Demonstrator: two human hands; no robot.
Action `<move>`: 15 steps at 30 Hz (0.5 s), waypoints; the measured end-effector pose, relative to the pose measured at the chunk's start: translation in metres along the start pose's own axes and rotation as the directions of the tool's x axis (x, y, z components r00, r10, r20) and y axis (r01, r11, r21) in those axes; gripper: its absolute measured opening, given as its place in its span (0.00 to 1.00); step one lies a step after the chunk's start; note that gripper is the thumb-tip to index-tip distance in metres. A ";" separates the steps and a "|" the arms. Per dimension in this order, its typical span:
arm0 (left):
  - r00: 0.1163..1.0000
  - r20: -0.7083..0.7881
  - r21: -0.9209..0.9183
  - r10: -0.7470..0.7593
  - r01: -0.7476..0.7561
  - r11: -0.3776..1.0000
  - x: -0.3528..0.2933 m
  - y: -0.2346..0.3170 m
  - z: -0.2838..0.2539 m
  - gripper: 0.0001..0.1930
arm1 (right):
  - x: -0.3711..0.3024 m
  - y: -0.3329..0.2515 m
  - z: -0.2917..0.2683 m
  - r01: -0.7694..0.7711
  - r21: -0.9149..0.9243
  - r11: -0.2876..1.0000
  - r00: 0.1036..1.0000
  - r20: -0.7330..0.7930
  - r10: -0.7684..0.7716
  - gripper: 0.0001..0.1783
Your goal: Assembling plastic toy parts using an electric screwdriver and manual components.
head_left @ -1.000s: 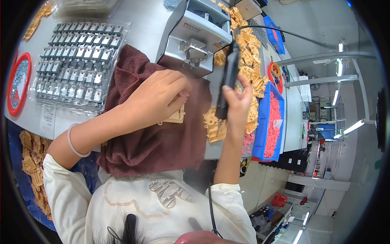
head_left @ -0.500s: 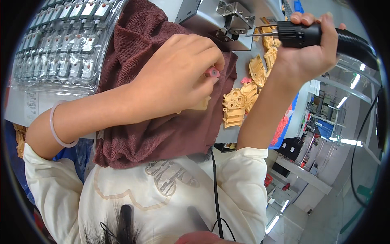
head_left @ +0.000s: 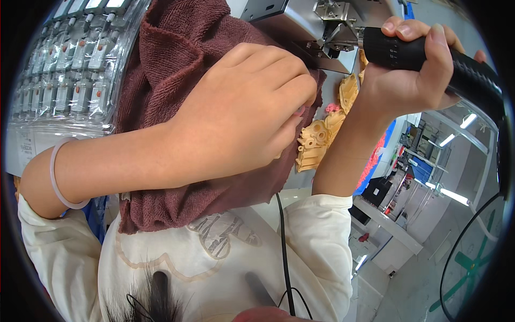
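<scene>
Nearest is the person's white shirt (head_left: 161, 257), and one black cable (head_left: 286, 252) hangs down it, below the brown towel (head_left: 171, 70). Over the towel there is the left hand (head_left: 247, 107), on an arm with one pale bracelet (head_left: 52, 177). Its fingers are bent and closed on one small pink piece (head_left: 299, 111), of which only a bit shows. The edge of one yellow part (head_left: 278, 155) appears under this hand, upon the towel; the rest of it is hidden.

To the right of the towel, the right hand (head_left: 410, 80) has its fingers clamped around one black screwdriver (head_left: 394, 51). The tip of the tool is at one metal machine (head_left: 292, 27), which stands just beyond the towel; I cannot tell if they touch.

On the table (head_left: 328, 88), right beside the towel, lie at least four yellow housings (head_left: 314, 142), with one pink cluster (head_left: 332, 108) near them. Left of the towel is one clear tray (head_left: 64, 127) with at least three rows of grey modules (head_left: 81, 96).

Farther to the right of the towel is one blue bin (head_left: 390, 131), partly hidden by the forearm. Farthest on that side are one green fan (head_left: 469, 265) and at least three lamps (head_left: 455, 196).
</scene>
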State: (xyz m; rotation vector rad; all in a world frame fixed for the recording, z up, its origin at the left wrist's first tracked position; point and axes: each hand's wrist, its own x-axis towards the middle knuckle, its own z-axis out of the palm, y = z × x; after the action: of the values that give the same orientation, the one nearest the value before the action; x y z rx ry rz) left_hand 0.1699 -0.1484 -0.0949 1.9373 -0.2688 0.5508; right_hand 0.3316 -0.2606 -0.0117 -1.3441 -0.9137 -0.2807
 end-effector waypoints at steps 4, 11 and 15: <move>1.000 -0.012 -0.015 0.010 -0.010 1.000 0.000 -0.001 0.001 0.12 | 0.005 0.001 -0.015 -0.206 0.125 0.971 0.961 0.213 0.176 0.21; 0.999 -0.036 -0.038 0.007 -0.008 0.999 -0.002 -0.003 0.004 0.12 | -0.009 0.001 0.008 -0.041 -0.328 0.944 0.979 -0.203 -0.029 0.07; 1.000 -0.007 -0.011 0.014 -0.014 1.000 -0.001 -0.002 0.002 0.13 | -0.007 0.006 -0.002 -0.074 -0.115 0.991 0.987 -0.149 0.056 0.07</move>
State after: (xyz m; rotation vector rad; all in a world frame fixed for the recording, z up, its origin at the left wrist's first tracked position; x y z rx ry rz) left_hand 0.1703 -0.1496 -0.0979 1.9241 -0.2807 0.5646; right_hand 0.3322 -0.2634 -0.0212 -1.4415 -0.7386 -0.3838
